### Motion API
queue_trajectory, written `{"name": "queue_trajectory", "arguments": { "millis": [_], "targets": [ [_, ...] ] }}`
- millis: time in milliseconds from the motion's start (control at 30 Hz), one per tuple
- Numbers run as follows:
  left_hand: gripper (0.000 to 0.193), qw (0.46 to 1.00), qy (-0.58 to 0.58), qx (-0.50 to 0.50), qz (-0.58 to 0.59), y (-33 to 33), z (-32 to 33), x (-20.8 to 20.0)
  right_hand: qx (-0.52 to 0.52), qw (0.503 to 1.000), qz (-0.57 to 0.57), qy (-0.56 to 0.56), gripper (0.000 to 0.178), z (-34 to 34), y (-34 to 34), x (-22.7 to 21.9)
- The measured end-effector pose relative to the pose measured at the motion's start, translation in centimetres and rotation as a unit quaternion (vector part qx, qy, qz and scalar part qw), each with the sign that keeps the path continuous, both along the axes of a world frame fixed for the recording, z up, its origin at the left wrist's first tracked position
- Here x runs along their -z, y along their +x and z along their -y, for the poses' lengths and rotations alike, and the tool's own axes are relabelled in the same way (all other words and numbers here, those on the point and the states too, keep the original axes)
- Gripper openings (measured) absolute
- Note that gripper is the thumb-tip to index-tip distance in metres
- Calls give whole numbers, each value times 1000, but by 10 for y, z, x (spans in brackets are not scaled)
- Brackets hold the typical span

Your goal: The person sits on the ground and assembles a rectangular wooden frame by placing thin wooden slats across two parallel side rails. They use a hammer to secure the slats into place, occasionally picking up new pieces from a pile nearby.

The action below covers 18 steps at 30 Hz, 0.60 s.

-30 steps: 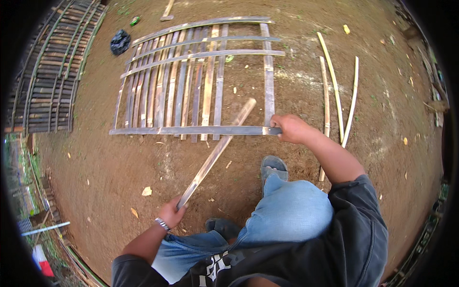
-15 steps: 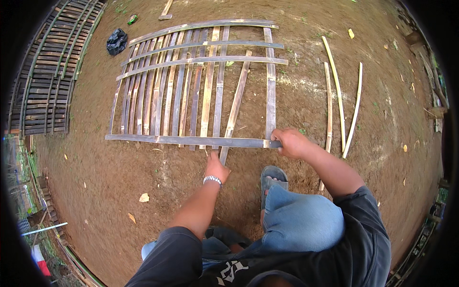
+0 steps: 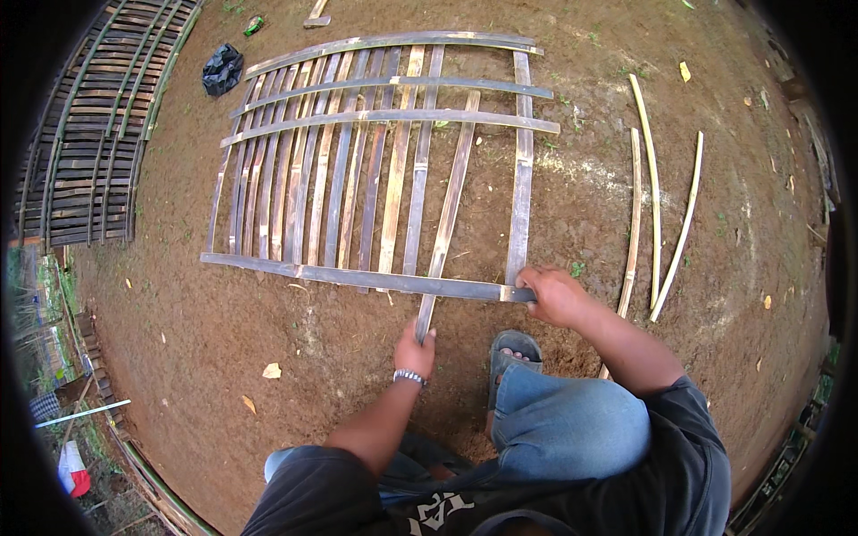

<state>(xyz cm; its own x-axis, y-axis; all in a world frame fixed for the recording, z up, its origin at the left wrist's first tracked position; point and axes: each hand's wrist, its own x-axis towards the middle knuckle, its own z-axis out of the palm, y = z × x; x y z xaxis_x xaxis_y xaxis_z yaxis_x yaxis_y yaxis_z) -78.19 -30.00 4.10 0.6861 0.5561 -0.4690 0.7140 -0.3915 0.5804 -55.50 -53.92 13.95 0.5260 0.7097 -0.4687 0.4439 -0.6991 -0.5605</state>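
Observation:
A bamboo slat frame [image 3: 357, 279] lies on the dirt in front of me, with upright slats set under long crosswise strips. My left hand [image 3: 416, 355] is closed around the near end of a slanting bamboo slat [image 3: 454, 192], which passes under the near strip and sticks out toward me. My right hand [image 3: 556, 295] grips the right end of that near strip, by the foot of the rightmost slat [image 3: 522, 179]. Between the slanting slat and the rightmost one is a wide gap. The fingertips of both hands are partly hidden.
Several loose bamboo strips [image 3: 654, 196] lie to the right. At far left stands a finished-looking slatted bamboo panel [image 3: 85, 188]. A black plastic bag [image 3: 222, 70] and a hammer-like tool [image 3: 316, 20] lie beyond the frame. My sandalled foot [image 3: 516, 350] is near the strip.
My left hand has moved nearer to me, and the slanting slat's end now sticks out farther past the near strip. The right hand keeps its hold. The whole view has shifted slightly.

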Motion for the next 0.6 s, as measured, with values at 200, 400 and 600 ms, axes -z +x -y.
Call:
{"name": "queue_trajectory", "arguments": {
  "millis": [200, 400, 600],
  "targets": [
    [45, 995, -32, 13, -95, 36, -14, 11, 7, 1000, 0, 18, 37, 0, 0, 7],
    [41, 999, -37, -2, -40, 1, 4, 4, 3, 1000, 1, 14, 37, 0, 3, 6],
    [43, 995, -65, -56, -51, 14, -9, 15, 3, 1000, 6, 5, 38, -8, 1, 6]
  ]
}}
